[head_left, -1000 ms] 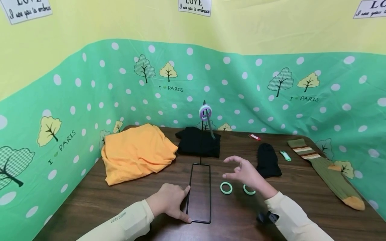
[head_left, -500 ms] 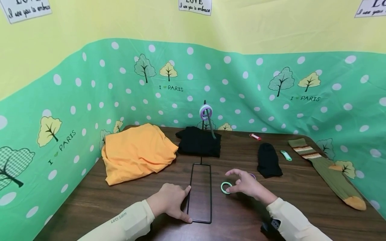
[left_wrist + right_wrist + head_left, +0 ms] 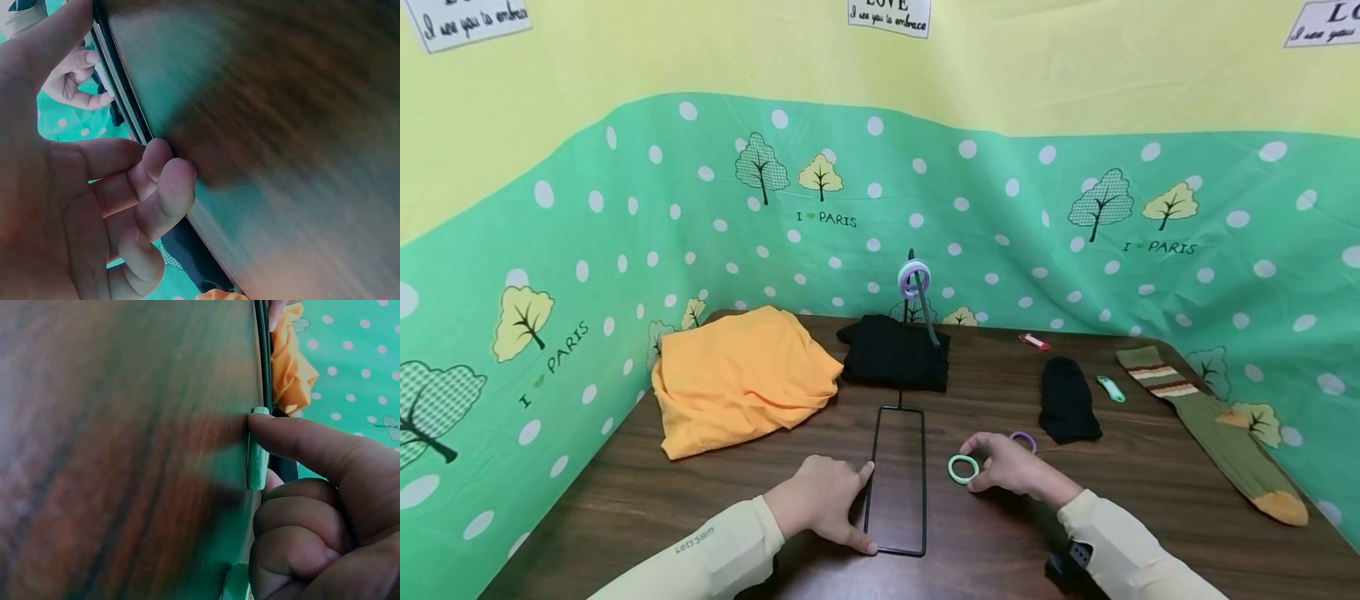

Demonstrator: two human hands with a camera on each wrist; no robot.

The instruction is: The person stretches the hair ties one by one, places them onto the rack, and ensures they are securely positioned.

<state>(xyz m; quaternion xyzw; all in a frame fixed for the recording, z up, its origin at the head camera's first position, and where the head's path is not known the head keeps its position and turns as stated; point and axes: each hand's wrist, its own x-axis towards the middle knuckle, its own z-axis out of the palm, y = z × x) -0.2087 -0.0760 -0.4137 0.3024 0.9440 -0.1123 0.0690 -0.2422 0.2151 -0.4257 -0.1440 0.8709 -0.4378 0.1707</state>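
Observation:
My left hand (image 3: 823,504) touches the left rod of a black wire stand's rectangular base (image 3: 923,483). Its thumb and index finger are spread apart along that rod, and the other fingers bend loosely in the left wrist view. Over a light green ring (image 3: 952,476) lying on the table, my right hand (image 3: 1011,467) pinches the ring's right side between thumb and index finger. In the right wrist view the ring (image 3: 257,459) shows edge-on, and the remaining fingers are curled. A purple ring (image 3: 1027,436) peeks out behind the right hand. Pastel rings (image 3: 903,270) hang on the stand's arm.
A second green ring (image 3: 236,582) shows in the right wrist view. An orange cloth (image 3: 745,383) and folded black cloth (image 3: 887,358) lie behind. Rightward are a black sock (image 3: 1067,400), a striped olive sock (image 3: 1217,433), a green clip-like item (image 3: 1111,388) and a red one (image 3: 1034,342).
My right hand has come down to the light green ring, and its thumb and index finger have closed on the ring's side. The purple ring has come into sight. The left hand stays put.

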